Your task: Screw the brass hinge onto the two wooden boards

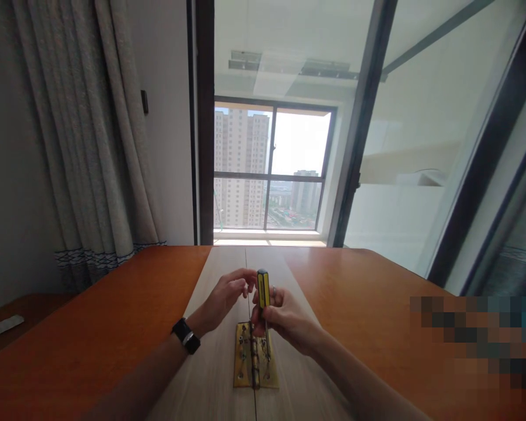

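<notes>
My right hand [284,316] is closed on a screwdriver [263,289] with a yellow and black handle. It stands nearly upright, its thin shaft running down to the right leaf of a brass-coloured hinge [244,368]. Whether the tip sits in a screw is too small to tell. The hinge lies opened flat across the seam between two pale wooden boards [210,333], with holes and small dark screw-like pieces on its leaves. My left hand [228,296], with a dark watch on the wrist, hovers beside the screwdriver handle. Its fingers are loosely bent and apart; contact with the handle is unclear.
Under the boards is an orange-brown wooden table [127,310]. A grey curtain [83,128] hangs at the left. Beyond the table's far edge stand dark-framed glass doors [359,134] and a window [272,169]. A pixelated patch covers part of the right side.
</notes>
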Available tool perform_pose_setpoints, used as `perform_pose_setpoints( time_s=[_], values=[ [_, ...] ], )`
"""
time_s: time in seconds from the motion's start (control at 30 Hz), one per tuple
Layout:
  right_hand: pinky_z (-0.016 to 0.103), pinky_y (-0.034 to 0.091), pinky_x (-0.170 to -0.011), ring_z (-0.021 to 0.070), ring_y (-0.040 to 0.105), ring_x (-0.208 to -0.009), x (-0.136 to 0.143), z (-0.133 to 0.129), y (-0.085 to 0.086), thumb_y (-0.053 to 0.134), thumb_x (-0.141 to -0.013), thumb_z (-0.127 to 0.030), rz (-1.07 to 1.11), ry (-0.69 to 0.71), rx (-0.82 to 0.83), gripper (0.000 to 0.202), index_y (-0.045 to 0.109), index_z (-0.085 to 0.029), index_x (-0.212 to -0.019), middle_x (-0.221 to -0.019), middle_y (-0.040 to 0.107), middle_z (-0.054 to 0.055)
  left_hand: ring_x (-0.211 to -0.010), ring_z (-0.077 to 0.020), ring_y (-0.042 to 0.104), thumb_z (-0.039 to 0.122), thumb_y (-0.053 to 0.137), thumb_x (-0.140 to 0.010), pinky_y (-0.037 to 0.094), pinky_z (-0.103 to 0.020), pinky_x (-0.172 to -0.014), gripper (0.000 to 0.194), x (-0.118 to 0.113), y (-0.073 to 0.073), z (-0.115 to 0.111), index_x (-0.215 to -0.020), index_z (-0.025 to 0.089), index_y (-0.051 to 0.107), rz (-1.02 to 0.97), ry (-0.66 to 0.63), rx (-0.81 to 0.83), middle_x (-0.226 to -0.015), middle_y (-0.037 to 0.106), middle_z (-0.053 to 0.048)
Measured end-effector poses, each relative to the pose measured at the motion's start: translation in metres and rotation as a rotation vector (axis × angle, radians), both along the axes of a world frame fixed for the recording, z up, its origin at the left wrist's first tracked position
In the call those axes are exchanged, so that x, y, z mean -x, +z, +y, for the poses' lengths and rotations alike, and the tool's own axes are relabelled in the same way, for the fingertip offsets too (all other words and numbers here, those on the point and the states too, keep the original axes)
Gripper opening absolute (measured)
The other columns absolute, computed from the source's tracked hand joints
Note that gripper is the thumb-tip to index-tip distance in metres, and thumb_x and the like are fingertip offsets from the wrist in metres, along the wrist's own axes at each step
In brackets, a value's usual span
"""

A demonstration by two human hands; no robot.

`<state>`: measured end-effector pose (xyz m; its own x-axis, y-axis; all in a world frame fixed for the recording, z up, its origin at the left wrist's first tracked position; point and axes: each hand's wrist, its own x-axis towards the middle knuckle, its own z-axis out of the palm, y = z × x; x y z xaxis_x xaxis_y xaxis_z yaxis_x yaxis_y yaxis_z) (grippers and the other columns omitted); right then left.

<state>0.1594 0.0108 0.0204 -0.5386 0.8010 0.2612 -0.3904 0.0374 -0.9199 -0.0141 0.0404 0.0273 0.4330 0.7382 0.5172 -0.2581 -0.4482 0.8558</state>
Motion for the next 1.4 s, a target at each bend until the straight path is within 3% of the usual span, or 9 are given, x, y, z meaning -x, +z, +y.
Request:
perform_pose_setpoints(
  time_s=[0.23,0.4,0.57,0.77,0.93,1.2,1.4],
  values=[
    [0.025,0.054,-0.054,0.0130,0.064,-0.048,-0.003,0.006,-0.005,0.082,-0.069,-0.049,0.042,0.088,-0.060,0.043,0.062,-0.013,-0.081,-0.065,0.068,0.003,-0.089,-0.0212,0.055,0.063,0.060,-0.082,0.045,-0.034,-0.083,0.056,-0.004,0.004,-0.010,-0.106,0.013,0.071,0.061,-0.110,0.011,-0.097,0.062,-0.012],
    [0.021,0.050,-0.047,0.0123,0.063,-0.048,-0.001,0.006,-0.005,0.075,-0.072,-0.059,0.014,0.197,-0.089,0.049,0.064,-0.012,-0.080,-0.066,0.067,0.004,-0.079,-0.0180,0.058,0.066,0.058,-0.083,0.049,-0.031,-0.074,0.056,-0.009,0.003,-0.015,-0.100,0.014,0.072,0.130,-0.144,0.024,-0.104,0.063,-0.012],
    [0.021,0.049,-0.048,0.0122,0.062,-0.048,0.002,0.003,-0.004,0.075,-0.071,-0.060,-0.008,0.159,-0.082,0.050,0.063,-0.016,-0.093,-0.065,0.067,0.002,-0.083,-0.0188,0.061,0.062,0.065,-0.079,0.052,-0.030,-0.077,0.052,-0.011,0.000,-0.015,-0.087,0.012,0.072,0.034,-0.169,0.052,-0.105,0.061,-0.011],
    [0.023,0.050,-0.051,0.0115,0.060,-0.052,0.002,0.003,-0.002,0.087,-0.057,-0.053,-0.006,0.016,-0.127,0.052,0.064,-0.013,-0.081,-0.072,0.066,0.002,-0.056,-0.0099,0.061,0.058,0.067,-0.079,0.050,-0.024,-0.050,0.047,-0.011,-0.007,-0.012,-0.088,0.012,0.068,0.004,-0.237,0.142,-0.114,0.057,-0.010],
    [0.023,0.049,-0.055,0.0128,0.062,-0.053,-0.002,0.002,0.005,0.079,-0.073,-0.046,-0.158,-0.001,-0.221,0.037,0.065,-0.012,-0.075,-0.063,0.067,0.003,-0.054,-0.0106,0.063,0.059,0.069,-0.078,0.046,-0.021,-0.046,0.048,-0.010,-0.006,-0.013,-0.088,0.011,0.068,0.013,-0.246,0.139,-0.114,0.058,-0.011],
    [0.027,0.048,-0.057,0.0138,0.060,-0.049,-0.003,0.001,0.004,0.068,-0.075,-0.064,-0.186,0.128,-0.259,0.052,0.066,-0.012,-0.068,-0.054,0.061,0.001,-0.051,-0.0032,0.052,0.052,0.081,-0.067,0.043,-0.018,-0.044,0.044,-0.011,0.001,-0.020,-0.081,0.011,0.073,-0.058,-0.240,0.163,-0.103,0.054,-0.006],
    [0.025,0.050,-0.056,0.0129,0.060,-0.055,0.000,0.001,0.000,0.084,-0.060,-0.055,-0.052,0.034,-0.179,0.050,0.063,-0.012,-0.076,-0.062,0.063,0.000,-0.062,-0.0081,0.051,0.048,0.085,-0.063,0.043,-0.018,-0.046,0.042,-0.012,0.002,-0.021,-0.076,0.011,0.072,-0.059,-0.217,0.184,-0.095,0.048,-0.004]
  ],
)
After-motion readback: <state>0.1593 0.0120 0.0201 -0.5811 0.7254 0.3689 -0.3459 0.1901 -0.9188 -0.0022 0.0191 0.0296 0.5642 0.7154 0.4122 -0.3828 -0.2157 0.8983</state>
